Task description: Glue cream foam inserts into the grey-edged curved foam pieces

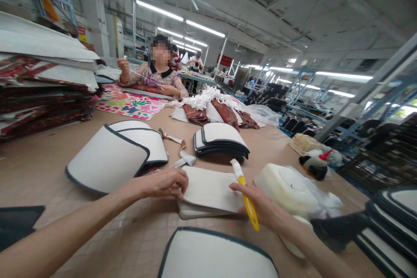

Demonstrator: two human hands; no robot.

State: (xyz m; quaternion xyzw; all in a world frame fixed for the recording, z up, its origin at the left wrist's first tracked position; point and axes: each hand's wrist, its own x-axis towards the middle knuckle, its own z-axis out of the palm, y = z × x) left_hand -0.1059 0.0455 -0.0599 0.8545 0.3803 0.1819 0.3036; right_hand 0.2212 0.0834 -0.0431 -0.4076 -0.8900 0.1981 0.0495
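In the middle of the table lies a small pile of off-white rectangular boards with rounded corners; the top board (208,186) is slightly raised. My left hand (171,183) pinches that board's left edge between thumb and fingers. A flat brush (249,206) with a yellow handle and white-coated bristles rests in my right hand (260,202), tip pointing up and away. The thumb of the same hand reaches the board's right edge; its other fingers are partly hidden. Closest to me is a curved white panel (216,256) with dark edging, touched by neither hand.
Edged curved panels stand at the left (107,156) and in a stack behind (223,139). Right are a bagged cream-coloured block (286,189), a red-tipped bottle (316,163) and more stacked panels (394,226). A co-worker (159,69) pulls thread across the table, beside tall fabric-covered piles (42,78).
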